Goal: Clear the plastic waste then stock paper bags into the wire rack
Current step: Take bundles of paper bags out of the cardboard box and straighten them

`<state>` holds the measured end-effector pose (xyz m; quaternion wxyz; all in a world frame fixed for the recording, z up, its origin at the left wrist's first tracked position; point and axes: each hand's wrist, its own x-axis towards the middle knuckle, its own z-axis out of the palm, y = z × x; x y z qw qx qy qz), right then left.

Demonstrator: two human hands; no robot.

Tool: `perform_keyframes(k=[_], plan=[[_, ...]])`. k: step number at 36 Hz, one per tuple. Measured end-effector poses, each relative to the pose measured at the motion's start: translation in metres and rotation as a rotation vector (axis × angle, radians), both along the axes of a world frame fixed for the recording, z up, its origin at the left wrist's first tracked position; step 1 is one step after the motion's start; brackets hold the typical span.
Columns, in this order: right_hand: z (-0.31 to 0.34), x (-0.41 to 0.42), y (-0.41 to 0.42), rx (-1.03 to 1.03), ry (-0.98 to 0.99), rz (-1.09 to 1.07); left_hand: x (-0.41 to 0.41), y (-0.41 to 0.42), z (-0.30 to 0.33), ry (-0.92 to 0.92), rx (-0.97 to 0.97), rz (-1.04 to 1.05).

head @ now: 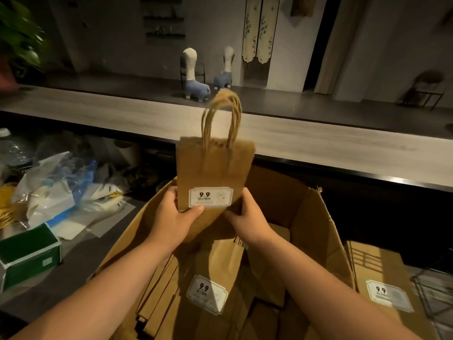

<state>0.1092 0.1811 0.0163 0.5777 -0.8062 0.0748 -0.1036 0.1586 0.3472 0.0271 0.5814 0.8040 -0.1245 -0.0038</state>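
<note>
- My left hand (177,212) grips the lower left edge of a brown paper bag (213,168), thumb across the front just under its sticker.
- My right hand (247,212) pinches the bag's lower right edge, fingers curled behind it.
- The bag is held upright above the open cardboard box (316,222), twisted paper handles (221,119) pointing up and far.
- White sticker (210,197) low on the bag's front reads "9.9"; the smaller print below it is too blurry to read.
- More flat paper bags (208,278) are stacked inside the box, the top one with the same "9.9" label (206,294).
- Right of the box, another stack of bags (377,266) with a "9.9" sticker (388,298), lying by a wire rack (434,298) at the near right edge.
- Plastic waste (56,187), clear and blue wrappers, heaped on the dark counter to the left, well apart from the box.
- Green box (27,253) near left; writing on it unreadable.
- Plastic water bottle (14,150) far left, label unreadable.
- Light wood counter (318,141) runs across the far side.
- Two alpaca-like figures (196,74) in blue stand on the floor beyond.
</note>
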Motion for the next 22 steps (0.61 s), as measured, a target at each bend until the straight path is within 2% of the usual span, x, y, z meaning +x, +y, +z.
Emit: perform_keyframes(k=[2,5,9,15,22], plan=[[0.015,-0.004,0.001,0.032,0.019,0.016,-0.005,-0.002,0.011,-0.083,-0.024,-0.002],[0.042,-0.019,0.0,0.099,0.017,0.05,-0.019,-0.008,0.029,-0.103,-0.094,-0.04],[0.074,-0.054,-0.012,0.069,-0.053,0.06,-0.044,-0.024,0.05,-0.059,-0.234,-0.089],[0.106,-0.121,-0.051,0.099,-0.171,-0.072,-0.093,-0.075,0.077,0.056,-0.397,-0.222],[0.114,-0.188,-0.115,0.125,-0.142,-0.255,-0.148,-0.148,0.088,0.074,-0.35,-0.317]])
